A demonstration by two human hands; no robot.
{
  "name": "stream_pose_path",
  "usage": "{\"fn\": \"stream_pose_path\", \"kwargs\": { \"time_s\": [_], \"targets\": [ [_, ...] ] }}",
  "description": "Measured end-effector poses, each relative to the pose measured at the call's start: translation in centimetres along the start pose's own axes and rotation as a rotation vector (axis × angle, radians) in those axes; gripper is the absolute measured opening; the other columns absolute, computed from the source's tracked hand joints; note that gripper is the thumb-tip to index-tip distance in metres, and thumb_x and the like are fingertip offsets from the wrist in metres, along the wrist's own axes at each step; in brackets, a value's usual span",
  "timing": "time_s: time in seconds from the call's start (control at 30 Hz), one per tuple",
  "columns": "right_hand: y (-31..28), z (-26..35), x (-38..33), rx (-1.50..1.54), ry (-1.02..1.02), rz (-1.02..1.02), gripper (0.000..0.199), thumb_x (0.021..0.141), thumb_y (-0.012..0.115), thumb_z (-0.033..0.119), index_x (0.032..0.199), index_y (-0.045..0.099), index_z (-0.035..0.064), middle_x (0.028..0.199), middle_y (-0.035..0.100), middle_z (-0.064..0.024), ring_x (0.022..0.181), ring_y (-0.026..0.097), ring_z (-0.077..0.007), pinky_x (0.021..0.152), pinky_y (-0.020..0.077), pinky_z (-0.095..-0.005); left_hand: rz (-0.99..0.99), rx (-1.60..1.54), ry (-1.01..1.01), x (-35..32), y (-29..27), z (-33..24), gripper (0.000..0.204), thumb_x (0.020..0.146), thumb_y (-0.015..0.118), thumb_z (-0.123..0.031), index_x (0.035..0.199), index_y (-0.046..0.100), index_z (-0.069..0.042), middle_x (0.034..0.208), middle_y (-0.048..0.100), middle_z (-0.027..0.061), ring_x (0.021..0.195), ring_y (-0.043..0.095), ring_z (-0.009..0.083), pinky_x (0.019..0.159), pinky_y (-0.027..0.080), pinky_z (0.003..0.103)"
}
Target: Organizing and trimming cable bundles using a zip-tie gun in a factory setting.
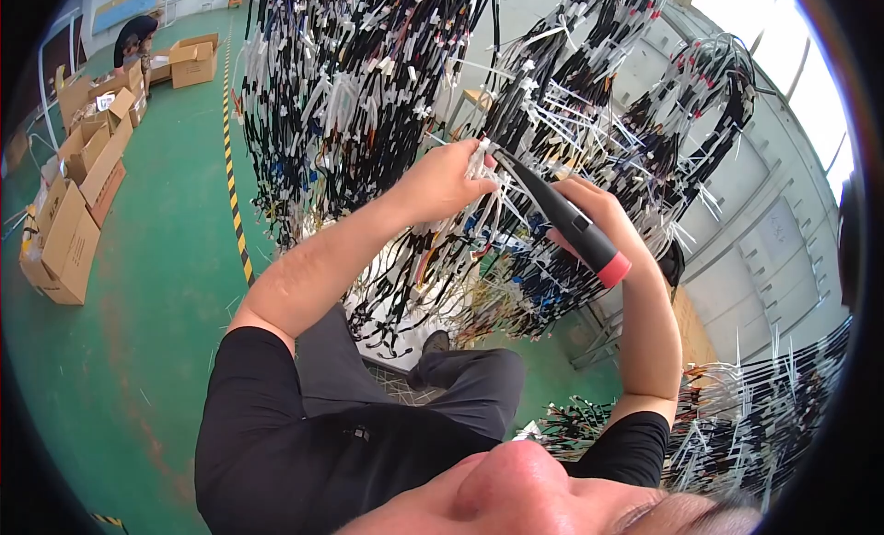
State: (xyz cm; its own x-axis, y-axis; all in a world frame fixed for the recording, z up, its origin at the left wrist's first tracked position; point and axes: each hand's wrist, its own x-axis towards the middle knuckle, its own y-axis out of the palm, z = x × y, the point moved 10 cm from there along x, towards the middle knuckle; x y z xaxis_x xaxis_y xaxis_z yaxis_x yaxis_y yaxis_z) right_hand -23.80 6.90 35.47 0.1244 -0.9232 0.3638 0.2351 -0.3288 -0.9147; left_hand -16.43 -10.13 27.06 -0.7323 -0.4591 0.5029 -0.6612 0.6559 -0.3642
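Observation:
My right hand (pixel 594 203) is wrapped round a black cable tie gun (pixel 562 213) with a red knob at its rear end. The tool slants up and to the left, its narrow nose close to the fingers of my left hand (pixel 448 180). Those left fingers are bent and pressed together among the hanging wires, at a small white piece by the nose. Whether that piece is a tie or a connector is too small to tell. Around both hands hang thick bundles of black wire harnesses (pixel 359 102) with white tags, white ties and connectors.
More harness bundles (pixel 714 84) hang at the right, and another mass of wires (pixel 737 424) lies lower right. Open cardboard boxes (pixel 69 245) line the green floor (pixel 166 351) at left, beyond a yellow-black stripe (pixel 233 185). A person (pixel 136 38) bends over boxes far off.

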Motion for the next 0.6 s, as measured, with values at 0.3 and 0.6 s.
{"fn": "stream_pose_path", "kwargs": {
  "time_s": [0.3, 0.6],
  "targets": [
    [0.2, -1.9, -1.0, -0.276, 0.079, -0.061, 0.016, 0.078, 0.074, 0.015, 0.091, 0.068, 0.0063, 0.079, 0.065, -0.0114, 0.077, 0.069, -0.0357, 0.074, 0.0545, -0.0439, -0.08, 0.37, 0.006, -0.7, -0.8, -1.3, 0.045, 0.095, 0.078, -0.031, 0.124, 0.063, -0.001, 0.099, 0.074, 0.0242, 0.097, 0.072, 0.0446, 0.084, 0.055, 0.051],
    [-0.3, 0.2, -3.0, -0.521, -0.126, -0.278, 0.05, 0.075, 0.073, 0.008, 0.125, 0.065, 0.0082, 0.118, 0.063, -0.0104, 0.121, 0.061, -0.0349, 0.121, 0.0352, -0.0584, 0.099, -0.222, -0.045, 0.6, -0.9, 1.7, 0.046, 0.086, 0.092, -0.032, 0.114, 0.067, -0.006, 0.084, 0.068, 0.0012, 0.072, 0.062, 0.0092, 0.069, 0.052, 0.03]
  ]
}}
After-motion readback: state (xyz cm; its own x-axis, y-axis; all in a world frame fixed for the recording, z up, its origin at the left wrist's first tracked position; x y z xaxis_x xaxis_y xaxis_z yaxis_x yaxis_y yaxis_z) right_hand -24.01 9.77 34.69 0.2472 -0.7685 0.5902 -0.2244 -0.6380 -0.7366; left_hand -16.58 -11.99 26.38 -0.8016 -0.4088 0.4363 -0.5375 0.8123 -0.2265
